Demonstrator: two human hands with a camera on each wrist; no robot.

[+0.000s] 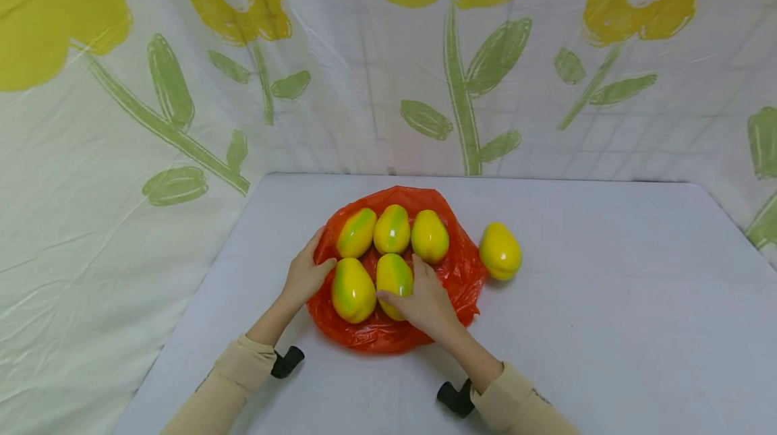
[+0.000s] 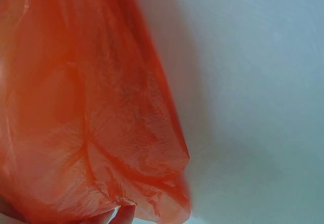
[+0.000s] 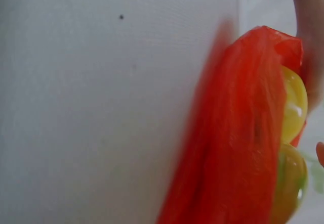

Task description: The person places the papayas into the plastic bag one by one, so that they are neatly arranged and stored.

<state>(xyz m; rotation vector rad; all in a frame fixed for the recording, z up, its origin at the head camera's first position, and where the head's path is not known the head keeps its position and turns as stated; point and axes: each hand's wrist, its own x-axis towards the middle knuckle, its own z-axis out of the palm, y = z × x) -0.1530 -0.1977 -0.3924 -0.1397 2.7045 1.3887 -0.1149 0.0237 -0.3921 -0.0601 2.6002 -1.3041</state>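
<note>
A red plastic bag [image 1: 463, 273] lies on the table with its mouth spread wide. Inside it sit several glossy yellow-green fruits, papaya-like in shape, such as the front-left one [image 1: 354, 291]. My left hand [image 1: 305, 276] holds the bag's left rim, thumb on the inner side; its fingertips [image 2: 124, 215] show at the bottom of the left wrist view against the red film. With thumb and fingers on either side, my right hand [image 1: 429, 307] grips the front-right fruit [image 1: 394, 276] in the bag. One more yellow fruit [image 1: 500, 251] lies outside, by the bag's right edge.
The table [image 1: 607, 313] has a white cover. Behind it hangs a white cloth [image 1: 340, 84] printed with yellow flowers and green stems. A black wrist-camera mount [image 1: 288, 361] sits under the left wrist and a second mount [image 1: 455, 399] under the right.
</note>
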